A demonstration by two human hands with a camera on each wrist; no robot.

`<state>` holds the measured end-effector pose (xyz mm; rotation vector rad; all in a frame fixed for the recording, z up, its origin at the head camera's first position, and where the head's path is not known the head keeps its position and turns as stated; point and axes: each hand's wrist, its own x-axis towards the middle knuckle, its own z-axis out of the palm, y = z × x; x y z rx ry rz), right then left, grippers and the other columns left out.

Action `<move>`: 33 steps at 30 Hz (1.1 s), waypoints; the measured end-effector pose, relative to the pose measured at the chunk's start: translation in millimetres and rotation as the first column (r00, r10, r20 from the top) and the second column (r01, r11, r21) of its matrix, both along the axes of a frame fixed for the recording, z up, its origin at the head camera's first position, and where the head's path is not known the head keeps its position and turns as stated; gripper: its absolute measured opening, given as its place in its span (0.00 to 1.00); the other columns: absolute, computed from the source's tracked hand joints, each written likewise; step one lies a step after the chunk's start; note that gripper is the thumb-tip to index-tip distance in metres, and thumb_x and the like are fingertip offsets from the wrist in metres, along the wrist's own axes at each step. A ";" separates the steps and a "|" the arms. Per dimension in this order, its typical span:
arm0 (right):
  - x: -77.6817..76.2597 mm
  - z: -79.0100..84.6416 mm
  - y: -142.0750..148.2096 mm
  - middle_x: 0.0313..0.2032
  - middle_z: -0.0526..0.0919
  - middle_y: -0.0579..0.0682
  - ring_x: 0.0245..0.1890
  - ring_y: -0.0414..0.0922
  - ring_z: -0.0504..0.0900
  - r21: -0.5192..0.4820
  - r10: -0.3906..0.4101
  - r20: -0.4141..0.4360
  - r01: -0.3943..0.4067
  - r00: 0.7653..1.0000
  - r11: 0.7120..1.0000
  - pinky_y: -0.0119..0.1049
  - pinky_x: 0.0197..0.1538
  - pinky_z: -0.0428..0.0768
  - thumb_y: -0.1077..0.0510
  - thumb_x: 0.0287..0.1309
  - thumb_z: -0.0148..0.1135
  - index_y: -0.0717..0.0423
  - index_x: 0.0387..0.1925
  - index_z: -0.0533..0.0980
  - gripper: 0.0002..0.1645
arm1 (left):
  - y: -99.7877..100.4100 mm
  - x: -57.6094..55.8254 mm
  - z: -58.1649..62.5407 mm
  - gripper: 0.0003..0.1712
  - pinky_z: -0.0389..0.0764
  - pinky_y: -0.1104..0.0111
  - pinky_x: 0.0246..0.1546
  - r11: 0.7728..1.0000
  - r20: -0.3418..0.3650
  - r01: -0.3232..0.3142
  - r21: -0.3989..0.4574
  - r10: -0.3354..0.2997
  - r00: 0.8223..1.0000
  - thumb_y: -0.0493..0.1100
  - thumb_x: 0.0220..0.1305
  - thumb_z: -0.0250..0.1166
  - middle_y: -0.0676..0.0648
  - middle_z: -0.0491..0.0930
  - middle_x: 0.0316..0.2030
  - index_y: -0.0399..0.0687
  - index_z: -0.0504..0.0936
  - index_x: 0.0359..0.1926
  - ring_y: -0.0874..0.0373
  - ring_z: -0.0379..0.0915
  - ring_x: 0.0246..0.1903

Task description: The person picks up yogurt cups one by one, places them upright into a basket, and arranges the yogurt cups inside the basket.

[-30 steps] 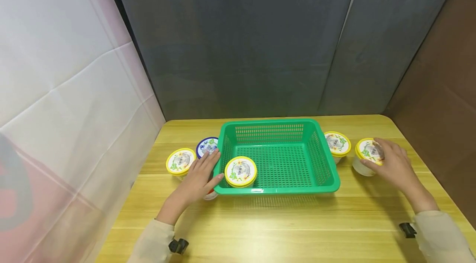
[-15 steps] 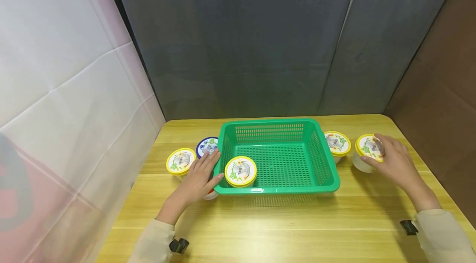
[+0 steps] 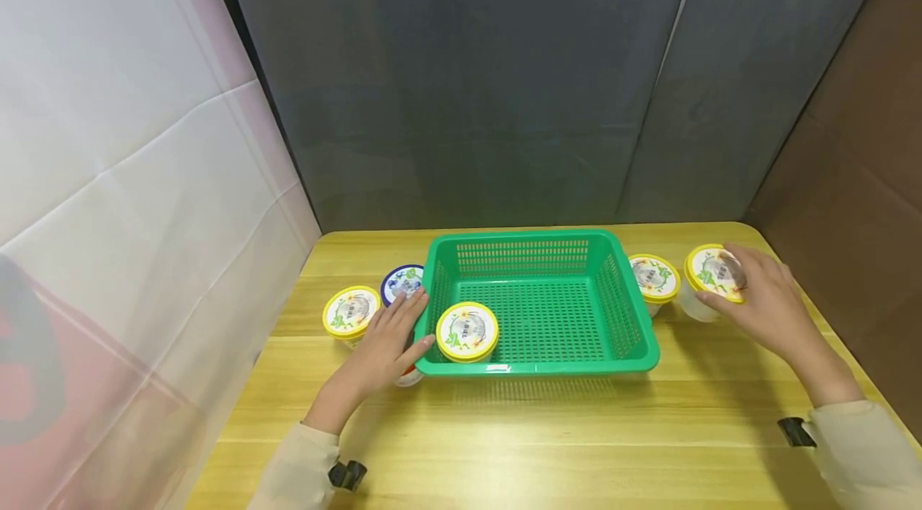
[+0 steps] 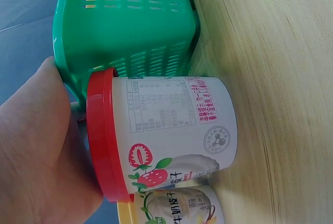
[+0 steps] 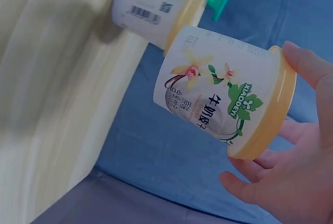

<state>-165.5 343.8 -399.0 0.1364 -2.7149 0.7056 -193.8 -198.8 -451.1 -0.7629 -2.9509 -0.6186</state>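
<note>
My right hand (image 3: 774,306) pinches the lid of a paper tub with a yellow lid (image 5: 223,94) between thumb and fingers. In the right wrist view this tub is tilted and clear of the wooden table. My left hand (image 3: 382,350) lies with its fingers extended over a red-lidded tub (image 4: 166,130), fingertips right at the left rim of a green plastic basket (image 3: 540,370). Most of the red-lidded tub is hidden in the head view. Inside the basket, at its front left, sits another yellow-lidded tub (image 3: 467,331).
Left of the basket stand a yellow-lidded tub (image 3: 350,310) and a blue-lidded tub (image 3: 400,281). One more yellow-lidded tub (image 3: 654,276) is close against the basket's right side. A dark curtain (image 3: 468,94) hangs behind the table (image 3: 533,446).
My right hand has raised the yellow-lidded tub and moved it slightly toward the back of the table. The left hand and the basket have stayed in place.
</note>
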 end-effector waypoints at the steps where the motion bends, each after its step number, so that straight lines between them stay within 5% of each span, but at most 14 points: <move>1: -0.6 1.9 -1.5 0.66 0.63 0.76 0.62 0.75 0.59 0.001 0.006 -0.005 -0.006 1.000 1.000 0.69 0.57 0.57 0.46 0.54 0.72 0.67 0.71 0.60 0.52 | -0.1 0.2 0.0 0.41 0.48 0.37 0.74 1.000 -0.001 -0.001 -0.001 0.001 1.000 0.59 0.73 0.52 0.48 0.48 0.79 0.49 0.51 0.78 0.40 0.42 0.78; 18: -8.3 31.5 -34.4 0.67 0.63 0.72 0.64 0.73 0.58 -0.006 0.068 0.022 -0.067 0.997 0.998 0.70 0.61 0.57 0.44 0.55 0.71 0.63 0.73 0.58 0.53 | 0.7 3.0 4.3 0.42 0.48 0.38 0.75 1.000 0.009 -0.007 -0.013 0.007 1.000 0.61 0.73 0.51 0.49 0.48 0.79 0.50 0.50 0.79 0.41 0.42 0.79; 33: -19.7 31.2 -76.3 0.67 0.66 0.66 0.63 0.67 0.62 -0.018 0.177 -0.025 -0.177 0.984 0.984 0.64 0.60 0.60 0.49 0.52 0.74 0.62 0.70 0.62 0.50 | 2.0 4.7 6.2 0.41 0.47 0.39 0.75 1.000 0.017 -0.010 -0.027 0.011 1.000 0.61 0.73 0.50 0.50 0.47 0.80 0.50 0.50 0.79 0.42 0.41 0.79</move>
